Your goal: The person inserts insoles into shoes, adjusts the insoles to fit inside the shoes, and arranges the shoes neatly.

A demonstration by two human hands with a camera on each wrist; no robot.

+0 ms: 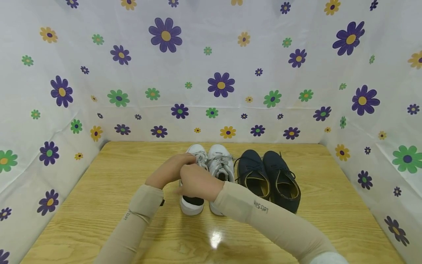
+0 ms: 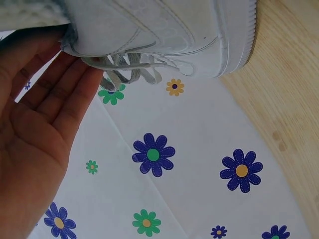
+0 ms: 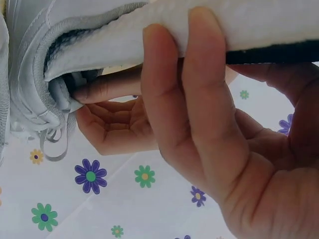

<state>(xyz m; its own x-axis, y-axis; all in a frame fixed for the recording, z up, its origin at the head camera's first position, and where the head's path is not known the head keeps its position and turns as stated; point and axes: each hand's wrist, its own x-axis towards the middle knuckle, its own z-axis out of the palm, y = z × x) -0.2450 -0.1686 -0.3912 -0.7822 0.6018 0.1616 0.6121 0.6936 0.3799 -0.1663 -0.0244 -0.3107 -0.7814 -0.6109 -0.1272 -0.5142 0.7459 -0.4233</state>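
Toward the table's far side stands a white lace-up sneaker (image 1: 191,210), its toe facing the back wall. My left hand (image 1: 169,170) is at its opening, pinching the tongue (image 3: 60,94) between thumb and fingers. My right hand (image 1: 202,181) grips a white insole (image 3: 119,50) with a dark face, thumb on one side and fingers on the other. In the right wrist view the insole's front end reaches into the shoe opening; the sneaker hides its tip. Beside it is the matching white sneaker (image 1: 220,156), partly behind my right hand.
Right of the white pair stand two dark navy lace-up shoes (image 1: 251,165), (image 1: 278,167), close together. The wooden table (image 1: 125,165) meets a flower-print cloth (image 1: 197,66) at the back and both sides.
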